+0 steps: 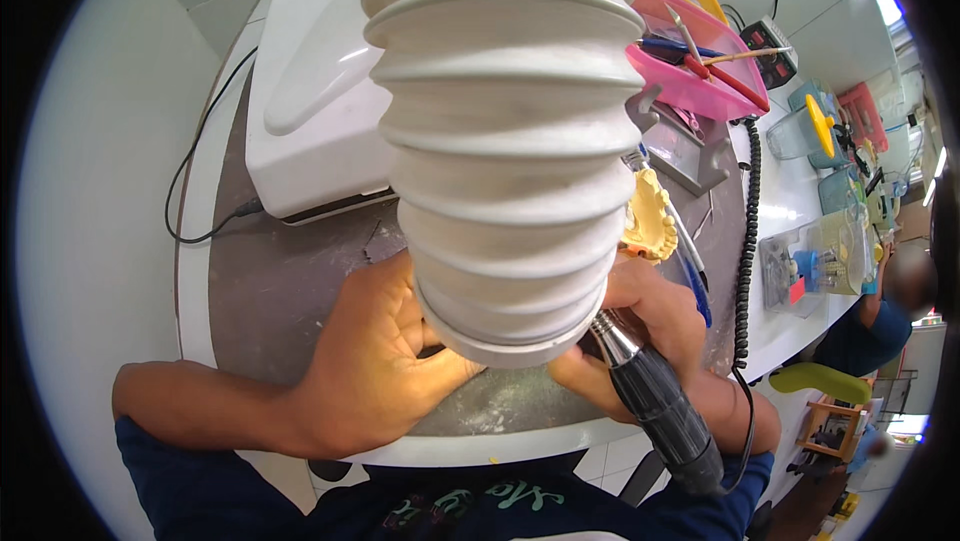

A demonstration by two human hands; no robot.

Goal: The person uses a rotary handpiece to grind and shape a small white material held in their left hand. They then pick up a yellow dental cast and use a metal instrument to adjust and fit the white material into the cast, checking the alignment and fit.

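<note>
A wide white ribbed hose (505, 151) hangs down the middle of the view and hides most of my fingertips. My right hand (660, 316) is wrapped round a black rotary handpiece (660, 406) with a metal collar; its tip is out of sight behind the hose mouth. To the left of the hose, my left hand (370, 376) has its fingers curled in and its thumb stretched toward the hose mouth. Whatever those fingers grip is hidden. Just beyond my right hand lies a yellowish dental cast (652, 219) with teeth, partly covered by the hose.
At the back left stands a white rounded machine (315, 91) with a black cable. A pink tray (690, 76) of hand tools is at the back right, near a grey stand (690, 156). A coiled black cord (750, 241) runs down the right. Farther right, a person (870, 316) sits by plastic containers.
</note>
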